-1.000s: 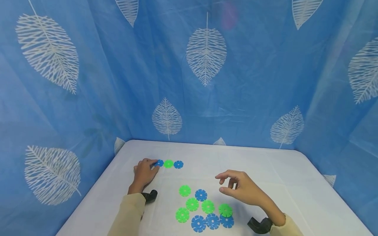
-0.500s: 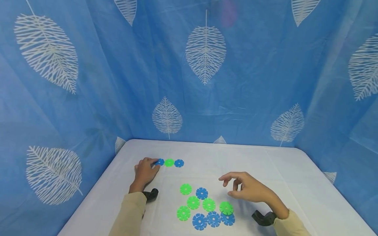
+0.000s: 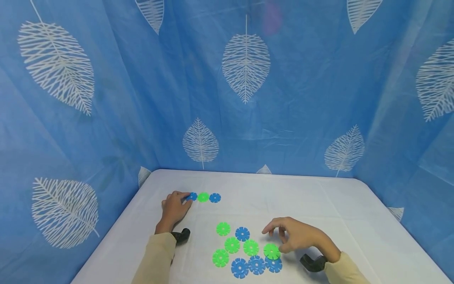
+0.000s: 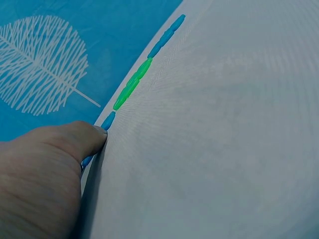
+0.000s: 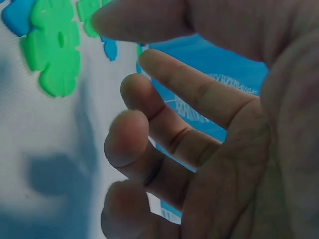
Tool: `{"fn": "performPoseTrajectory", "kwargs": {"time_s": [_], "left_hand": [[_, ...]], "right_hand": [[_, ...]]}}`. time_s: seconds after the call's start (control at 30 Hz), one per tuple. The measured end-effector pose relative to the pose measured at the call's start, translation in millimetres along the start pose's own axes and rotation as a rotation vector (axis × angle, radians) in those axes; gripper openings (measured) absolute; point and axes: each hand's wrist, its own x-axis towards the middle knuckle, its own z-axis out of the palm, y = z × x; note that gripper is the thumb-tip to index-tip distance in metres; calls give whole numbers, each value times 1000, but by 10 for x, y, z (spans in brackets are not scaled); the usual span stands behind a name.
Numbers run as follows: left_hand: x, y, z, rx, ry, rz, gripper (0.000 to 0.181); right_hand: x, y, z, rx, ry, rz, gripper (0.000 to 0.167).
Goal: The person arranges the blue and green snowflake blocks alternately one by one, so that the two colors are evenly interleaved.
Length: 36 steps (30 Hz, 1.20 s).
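At the far left of the table, my left hand (image 3: 175,208) pinches a blue snowflake disc (image 3: 193,196) between thumb and index finger. That disc lies flat at the left end of a row, followed by a green snowflake disc (image 3: 203,197) and another blue snowflake disc (image 3: 215,198). In the left wrist view the thumb covers part of the pinched disc. My right hand (image 3: 296,234) hovers on the right with loosely bent fingers, holding nothing. Its thumb is close to a green snowflake disc (image 3: 271,251) that overlaps a blue one (image 3: 274,266); I cannot tell whether it touches.
Several loose green and blue discs lie at the front middle, among them a green disc (image 3: 223,228) and a blue disc (image 3: 242,234). A white cloth (image 3: 319,205) covers the table. Blue leaf-patterned curtains (image 3: 291,98) close off the back and sides.
My right hand first drew slightly to the right, then lowered toward the loose discs. The left hand and the row of discs stay in place.
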Motion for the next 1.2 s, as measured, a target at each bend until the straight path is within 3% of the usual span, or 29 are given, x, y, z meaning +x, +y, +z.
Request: {"fn": "performPoseTrajectory", "kwargs": {"time_s": [0.13,0.5,0.93,1.2], "left_hand": [[-10,-5,-1,-5,12,10,39],[-10,-21,5,-10,7,10,40],[-24,24,-53,-13,5,6,41],[-10,-12,1,-16,5,-2,39]], "right_hand": [[9,28,24,-28,-13,3,57],[31,118,76,20,-63,-21,51],[82,128,138,-23,-34,-6,45],[81,133,147,-29,-27,-2,45]]}}
